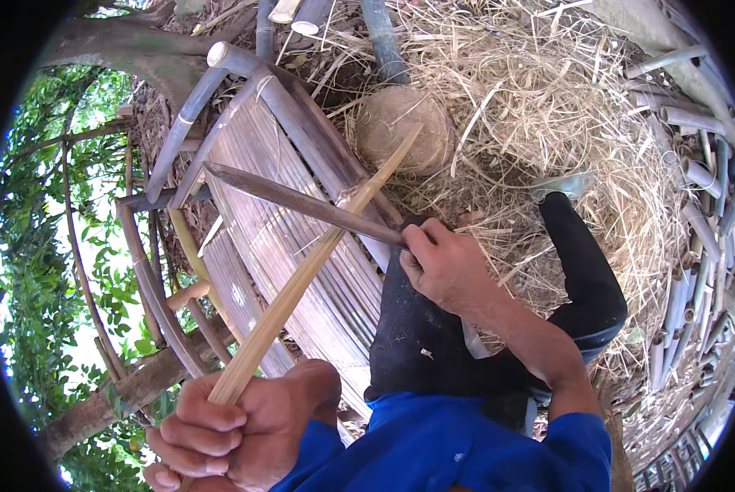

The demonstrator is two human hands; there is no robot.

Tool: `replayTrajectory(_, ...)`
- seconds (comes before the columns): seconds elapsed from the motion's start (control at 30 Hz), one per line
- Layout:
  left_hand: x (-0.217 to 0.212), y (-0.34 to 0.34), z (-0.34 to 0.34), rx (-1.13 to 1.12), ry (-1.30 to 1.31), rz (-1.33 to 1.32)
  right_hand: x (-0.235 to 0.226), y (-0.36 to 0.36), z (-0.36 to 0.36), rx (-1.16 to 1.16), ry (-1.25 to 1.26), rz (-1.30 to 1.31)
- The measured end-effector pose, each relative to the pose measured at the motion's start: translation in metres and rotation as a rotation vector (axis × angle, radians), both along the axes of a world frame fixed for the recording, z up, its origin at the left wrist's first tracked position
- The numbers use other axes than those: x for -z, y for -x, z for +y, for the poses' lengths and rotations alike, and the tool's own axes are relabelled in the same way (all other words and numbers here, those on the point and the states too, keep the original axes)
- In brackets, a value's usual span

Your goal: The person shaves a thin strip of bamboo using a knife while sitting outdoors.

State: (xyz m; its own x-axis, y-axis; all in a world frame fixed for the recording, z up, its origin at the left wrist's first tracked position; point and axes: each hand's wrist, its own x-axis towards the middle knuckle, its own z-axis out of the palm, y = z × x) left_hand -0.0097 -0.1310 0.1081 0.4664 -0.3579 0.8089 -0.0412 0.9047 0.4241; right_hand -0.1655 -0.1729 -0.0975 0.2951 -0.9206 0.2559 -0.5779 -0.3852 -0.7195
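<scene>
My left hand [240, 422], low on the left, is closed around the lower end of a long, pale bamboo strip [289, 299]. The strip slants up and to the right, tapering towards its far tip. My right hand [449, 266] grips the handle end of a long dark knife [293, 197]; its fingers hide the handle. The blade points to the upper left and crosses the strip past its middle. Just above that crossing, a small pale tuft of fibre stands on the strip.
Under the strip is a slatted bamboo bench [293, 262] with a pole frame. A round wood block [416, 156] stands beyond it. Shavings [539, 107] cover the ground around my outstretched leg [576, 262]. Bamboo poles [683, 320] are stacked at right; leafy plants [39, 246] grow at left.
</scene>
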Motion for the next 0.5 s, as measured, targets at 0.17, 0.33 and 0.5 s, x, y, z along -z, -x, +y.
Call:
replayTrajectory(0.17, -0.005, 0.022, -0.026, 0.008, 0.086, 0.253, 0.093, 0.007, -0.048, 0.096, -0.112, 0.124)
replayTrajectory(0.33, -0.006, 0.009, -0.025, 0.027, 0.059, 0.096, 0.177, 0.027, -0.089, 0.108, -0.443, 0.239)
replayTrajectory(0.5, -0.013, 0.008, -0.045, 0.159, 0.066, 0.052, 0.248, 0.063, -0.097, 0.200, -0.615, 0.295)
